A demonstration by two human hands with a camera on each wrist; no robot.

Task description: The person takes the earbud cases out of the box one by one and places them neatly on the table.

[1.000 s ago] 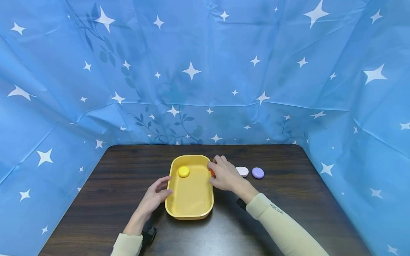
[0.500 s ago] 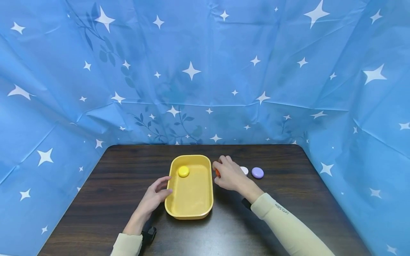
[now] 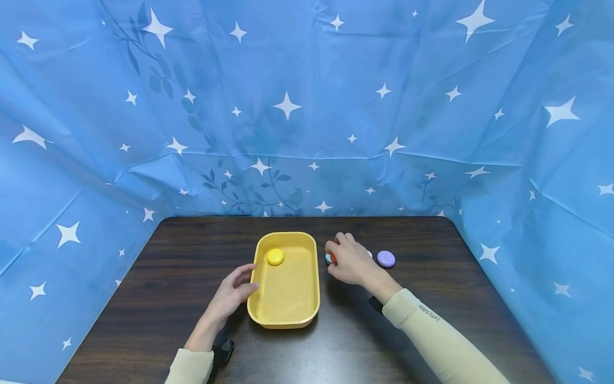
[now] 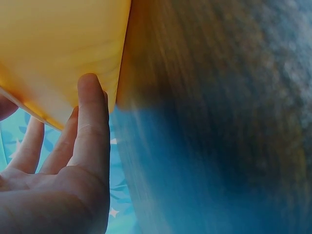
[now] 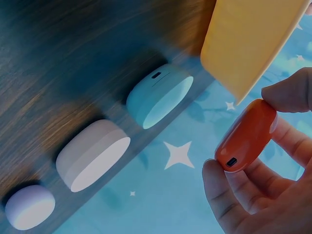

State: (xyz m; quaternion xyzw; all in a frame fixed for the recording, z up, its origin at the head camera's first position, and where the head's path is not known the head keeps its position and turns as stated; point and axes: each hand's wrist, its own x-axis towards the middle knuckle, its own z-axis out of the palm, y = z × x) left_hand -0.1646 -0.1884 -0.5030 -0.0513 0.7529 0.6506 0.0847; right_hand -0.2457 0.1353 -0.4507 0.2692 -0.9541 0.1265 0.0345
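My right hand (image 3: 355, 262) pinches an orange earbud case (image 5: 246, 139) between thumb and fingertips, right of the yellow tray (image 3: 283, 322). The right wrist view shows the case's charging port and several cases beyond it: a light blue earbud case (image 5: 161, 92), a white one (image 5: 92, 153) and a purple one (image 5: 30, 207). From the head, the right hand partly covers the blue and white cases. Inside the tray lies a round yellow case (image 3: 275, 257). My left hand (image 3: 225, 301) touches the tray's left side with fairly straight fingers.
A dark wooden table (image 3: 192, 256) bears everything. Behind and beside it hangs a blue curtain (image 3: 307, 106) with white stars. The tray's right wall stands just left of my right hand.
My right hand has moved right, away from the tray's right rim, with the orange earbud case in its grip. Part of the blue case now shows beside it. The left hand stays put.
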